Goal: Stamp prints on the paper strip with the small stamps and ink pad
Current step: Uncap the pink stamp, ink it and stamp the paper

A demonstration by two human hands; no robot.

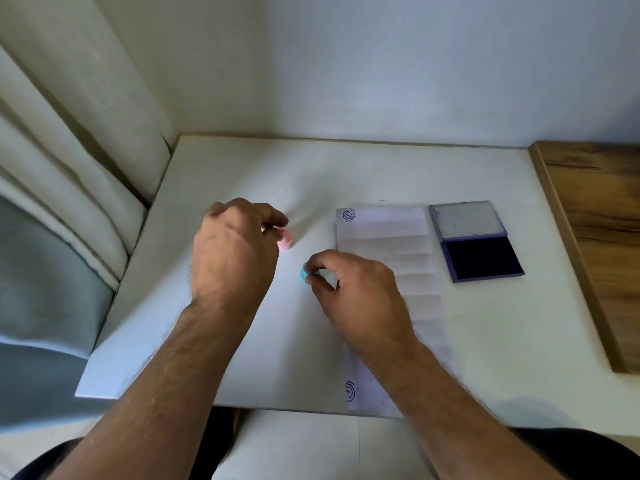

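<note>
My right hand [349, 289] pinches a small blue stamp [304, 273] just left of the paper strip [388, 237]; my left hand [235, 247] pinches a pink stamp [286, 239] further left. The strip carries one print at its far end and one at its near end, with the folds between blank. The ink pad [479, 254] lies open to the right. Both forearms reach forward, knuckles up.

Both hands [235, 251] [360, 292], fingers [273, 216] pinched
</note>
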